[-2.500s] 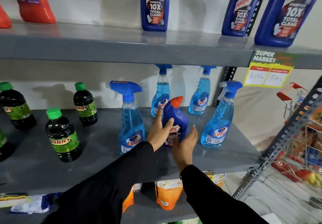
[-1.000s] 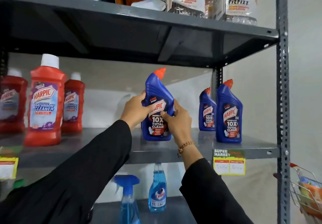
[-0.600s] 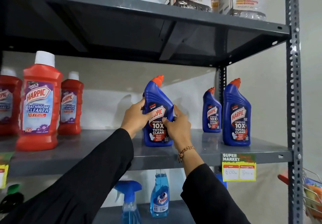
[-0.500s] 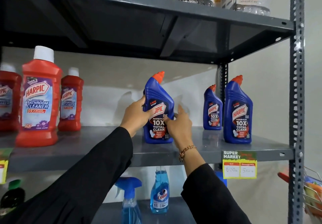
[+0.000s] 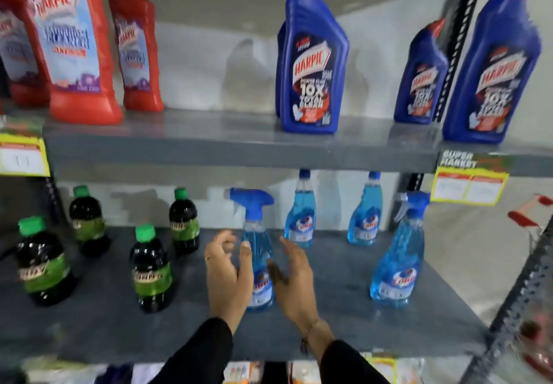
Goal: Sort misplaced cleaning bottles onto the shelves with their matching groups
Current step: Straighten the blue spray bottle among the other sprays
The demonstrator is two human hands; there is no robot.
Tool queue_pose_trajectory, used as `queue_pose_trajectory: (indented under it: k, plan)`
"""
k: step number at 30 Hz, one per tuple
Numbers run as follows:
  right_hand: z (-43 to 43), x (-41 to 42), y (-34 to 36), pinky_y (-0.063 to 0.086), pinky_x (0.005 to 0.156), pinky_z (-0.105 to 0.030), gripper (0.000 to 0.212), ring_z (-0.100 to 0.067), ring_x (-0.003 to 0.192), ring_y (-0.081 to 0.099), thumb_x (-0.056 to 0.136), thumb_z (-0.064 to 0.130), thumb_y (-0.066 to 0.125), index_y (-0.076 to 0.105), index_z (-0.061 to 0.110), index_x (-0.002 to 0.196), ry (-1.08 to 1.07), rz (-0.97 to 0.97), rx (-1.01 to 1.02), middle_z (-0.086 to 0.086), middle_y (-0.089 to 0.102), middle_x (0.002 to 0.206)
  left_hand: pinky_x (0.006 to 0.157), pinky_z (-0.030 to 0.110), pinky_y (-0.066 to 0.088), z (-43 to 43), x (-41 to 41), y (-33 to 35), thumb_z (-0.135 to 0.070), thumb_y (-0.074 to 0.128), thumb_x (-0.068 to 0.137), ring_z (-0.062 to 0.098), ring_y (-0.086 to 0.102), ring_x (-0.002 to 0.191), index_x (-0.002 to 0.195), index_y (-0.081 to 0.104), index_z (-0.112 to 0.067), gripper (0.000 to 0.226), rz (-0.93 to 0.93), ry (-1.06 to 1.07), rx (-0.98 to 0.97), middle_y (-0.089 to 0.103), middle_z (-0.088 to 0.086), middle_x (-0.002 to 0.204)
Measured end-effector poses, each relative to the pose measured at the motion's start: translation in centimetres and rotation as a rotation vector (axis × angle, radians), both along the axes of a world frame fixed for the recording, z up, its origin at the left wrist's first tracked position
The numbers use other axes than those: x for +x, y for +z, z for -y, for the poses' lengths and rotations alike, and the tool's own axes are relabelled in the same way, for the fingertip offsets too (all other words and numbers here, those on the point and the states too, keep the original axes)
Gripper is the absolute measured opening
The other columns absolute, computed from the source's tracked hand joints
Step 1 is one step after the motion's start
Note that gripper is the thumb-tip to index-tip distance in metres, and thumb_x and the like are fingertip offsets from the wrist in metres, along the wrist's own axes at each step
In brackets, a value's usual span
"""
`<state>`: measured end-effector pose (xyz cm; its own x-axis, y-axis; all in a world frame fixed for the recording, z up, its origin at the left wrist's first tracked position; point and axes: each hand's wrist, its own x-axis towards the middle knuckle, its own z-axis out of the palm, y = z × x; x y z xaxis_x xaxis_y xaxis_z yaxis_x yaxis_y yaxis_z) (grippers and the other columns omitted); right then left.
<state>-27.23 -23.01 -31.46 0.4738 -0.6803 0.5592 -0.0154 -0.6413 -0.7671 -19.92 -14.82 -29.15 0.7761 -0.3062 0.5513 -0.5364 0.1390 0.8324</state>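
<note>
A blue Harpic toilet-cleaner bottle with an orange cap stands upright on the upper shelf, left of two more blue Harpic bottles. Both my hands hover lower, in front of the shelf below. My left hand and my right hand are open with spread fingers, on either side of a blue spray bottle, holding nothing. The picture is blurred by motion.
Red Harpic bathroom-cleaner bottles stand at the upper left. Several dark bottles with green caps fill the lower shelf's left; more blue sprayers stand to the right. A perforated grey upright and a red-handled basket are at right.
Both hands let go of the blue Harpic bottle, which now stands on the upper shelf. They dropped to the lower shelf around a spray bottle, and the view tilted down.
</note>
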Motion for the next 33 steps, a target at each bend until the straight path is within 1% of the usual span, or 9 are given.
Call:
queue_pose_trajectory:
  k: [2, 5, 9, 12, 16, 21, 23, 27, 33]
  plan:
    - [0.0, 1.0, -2.3, 0.035, 0.109, -0.034, 0.062, -0.025, 0.131, 0.042, 0.085, 0.016, 0.06, 0.031, 0.016, 0.14, 0.08, -0.173, 0.153, -0.007, 0.044, 0.141, 0.107, 0.03, 0.028, 0.0, 0.6, -2.0, -0.046, 0.05, 0.087, 0.023, 0.034, 0.134, 0.141, 0.022, -0.016, 0.068, -0.217, -0.071, 0.238, 0.034, 0.012, 0.147]
    - [-0.6, 2.2, -4.1, 0.042, 0.105, -0.045, 0.082, -0.023, 0.13, 0.045, 0.081, 0.009, 0.059, 0.012, 0.031, 0.145, 0.119, -0.192, 0.266, -0.005, 0.04, 0.146, 0.107, 0.034, 0.031, 0.5, 1.7, -2.8, -0.046, 0.046, 0.091, 0.025, 0.036, 0.136, 0.146, 0.017, -0.023, 0.067, -0.269, -0.182, 0.465, 0.035, 0.008, 0.15]
    - [-0.4, 2.5, -4.2, 0.039, 0.103, -0.031, 0.078, -0.023, 0.126, 0.047, 0.084, 0.002, 0.054, 0.015, 0.031, 0.145, 0.025, -0.156, 0.287, -0.009, 0.046, 0.14, 0.088, 0.02, 0.036, 0.9, 1.6, -1.8, -0.035, 0.048, 0.093, 0.005, 0.048, 0.108, 0.134, 0.044, -0.022, 0.043, -0.251, -0.224, 0.431, 0.052, -0.011, 0.12]
    - [0.5, 1.9, -4.1, 0.042, 0.097, -0.029, 0.074, -0.021, 0.118, 0.053, 0.086, 0.003, 0.051, 0.017, 0.033, 0.144, -0.011, -0.144, 0.265, -0.009, 0.05, 0.135, 0.089, 0.021, 0.037, 1.6, 1.0, -1.7, -0.033, 0.051, 0.092, 0.005, 0.05, 0.107, 0.131, 0.048, -0.024, 0.04, -0.233, -0.242, 0.399, 0.051, -0.014, 0.112]
    - [2.9, -0.3, -3.9, 0.046, 0.097, -0.032, 0.073, -0.023, 0.116, 0.055, 0.086, 0.001, 0.051, 0.02, 0.034, 0.143, -0.088, -0.134, 0.29, -0.01, 0.054, 0.132, 0.092, 0.026, 0.043, 4.6, -0.4, -2.1, -0.037, 0.052, 0.091, 0.013, 0.056, 0.111, 0.131, 0.047, -0.024, 0.042, -0.238, -0.308, 0.429, 0.058, -0.006, 0.12]
    - [6.4, -3.8, -3.1, 0.039, 0.083, -0.007, 0.071, -0.012, 0.11, 0.053, 0.087, 0.0, 0.052, 0.021, 0.031, 0.143, -0.176, -0.073, 0.31, -0.007, 0.055, 0.133, 0.103, 0.04, 0.044, 9.2, -2.4, -1.7, -0.043, 0.057, 0.086, 0.021, 0.052, 0.122, 0.138, 0.037, -0.025, 0.058, -0.326, -0.432, 0.469, 0.053, 0.007, 0.137]
    - [7.5, -4.7, -2.8, 0.04, 0.085, -0.011, 0.071, -0.015, 0.11, 0.055, 0.088, 0.0, 0.051, 0.02, 0.031, 0.143, -0.205, -0.078, 0.314, -0.008, 0.056, 0.132, 0.103, 0.038, 0.044, 10.6, -3.3, -1.3, -0.041, 0.056, 0.087, 0.022, 0.051, 0.124, 0.138, 0.037, -0.025, 0.056, -0.331, -0.442, 0.468, 0.052, 0.009, 0.137]
    - [8.5, -5.9, -3.0, 0.048, 0.096, -0.034, 0.074, -0.024, 0.112, 0.058, 0.087, -0.001, 0.053, 0.02, 0.036, 0.142, -0.222, -0.068, 0.344, -0.01, 0.056, 0.131, 0.095, 0.028, 0.04, 11.9, -4.8, -1.4, -0.037, 0.055, 0.089, 0.022, 0.047, 0.126, 0.137, 0.038, -0.022, 0.053, -0.305, -0.441, 0.476, 0.05, 0.008, 0.139]
    - [8.6, -6.5, -3.7, 0.051, 0.091, -0.034, 0.074, -0.024, 0.109, 0.06, 0.087, 0.0, 0.055, 0.021, 0.033, 0.143, -0.18, -0.069, 0.333, -0.01, 0.058, 0.129, 0.095, 0.029, 0.04, 11.5, -5.1, -1.7, -0.037, 0.054, 0.09, 0.023, 0.048, 0.126, 0.138, 0.037, -0.022, 0.054, -0.279, -0.405, 0.489, 0.051, 0.009, 0.137]
